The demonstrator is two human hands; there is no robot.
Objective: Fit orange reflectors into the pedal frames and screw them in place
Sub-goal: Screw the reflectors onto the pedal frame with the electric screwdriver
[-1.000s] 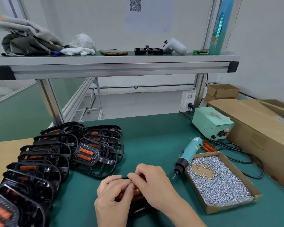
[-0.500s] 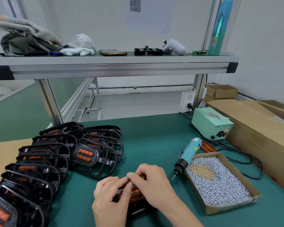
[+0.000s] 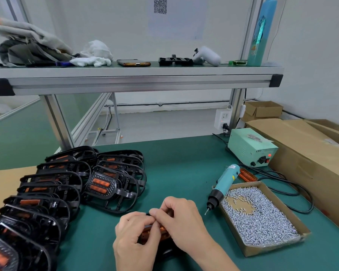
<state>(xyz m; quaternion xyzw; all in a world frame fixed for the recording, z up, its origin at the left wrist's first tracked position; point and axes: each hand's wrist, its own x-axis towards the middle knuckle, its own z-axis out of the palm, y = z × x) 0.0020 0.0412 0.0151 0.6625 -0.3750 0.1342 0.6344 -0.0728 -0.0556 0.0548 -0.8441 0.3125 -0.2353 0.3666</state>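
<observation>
At six o'clock, my left hand (image 3: pixel 135 239) and right hand (image 3: pixel 182 220) curled tight round the pedal frame (image 3: pixel 165 251), seating the orange reflector (image 3: pixel 145 234). This was the fitting step, I judged. Next I needed a screw from the box (image 3: pixel 241 245) and the screwdriver (image 3: pixel 224 184), at two o'clock from my hands.

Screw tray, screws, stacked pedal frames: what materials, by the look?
Screw tray: plain brown cardboard, matte, raw folded edge.
Pedal frames: likely moulded black plastic, semi-glossy, thin ribs catching highlights.
Screws: apparently metal, bright silvery sheen.
</observation>
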